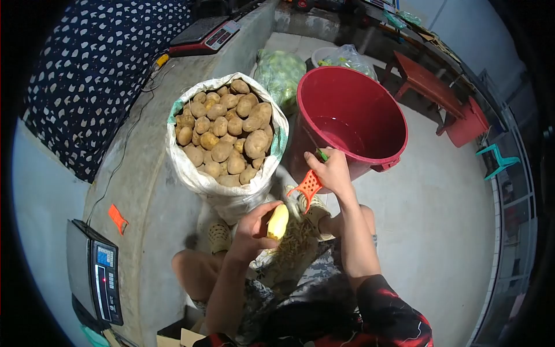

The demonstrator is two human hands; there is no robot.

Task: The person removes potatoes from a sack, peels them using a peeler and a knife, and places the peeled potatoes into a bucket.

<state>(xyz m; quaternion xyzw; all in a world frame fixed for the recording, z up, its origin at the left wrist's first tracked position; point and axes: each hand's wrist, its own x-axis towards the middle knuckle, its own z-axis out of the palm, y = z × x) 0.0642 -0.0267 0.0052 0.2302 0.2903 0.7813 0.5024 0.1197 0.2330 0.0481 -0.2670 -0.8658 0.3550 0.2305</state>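
My left hand (pixel 252 231) is closed around a peeled yellow potato (pixel 278 222), above a heap of peelings (pixel 293 240) on the floor between my feet. My right hand (pixel 334 171) grips an orange peeler (pixel 309 184), its perforated part hanging below the fingers. A small green handle (pixel 322 155) with a thin blade, looking like a knife, also sticks out of that hand. Just beyond it stands a big red tub (pixel 352 87) with some liquid at the bottom. To the left, an open white sack (pixel 217 188) is full of unpeeled brown potatoes (pixel 221 151).
On the concrete ledge at left lie a second orange peeler (pixel 117 218) and a digital scale (pixel 104 280). Another red scale (pixel 211 39) sits farther back. A bag of green produce (pixel 280 75) stands behind the sack. A reddish bench (pixel 428 84) is at right.
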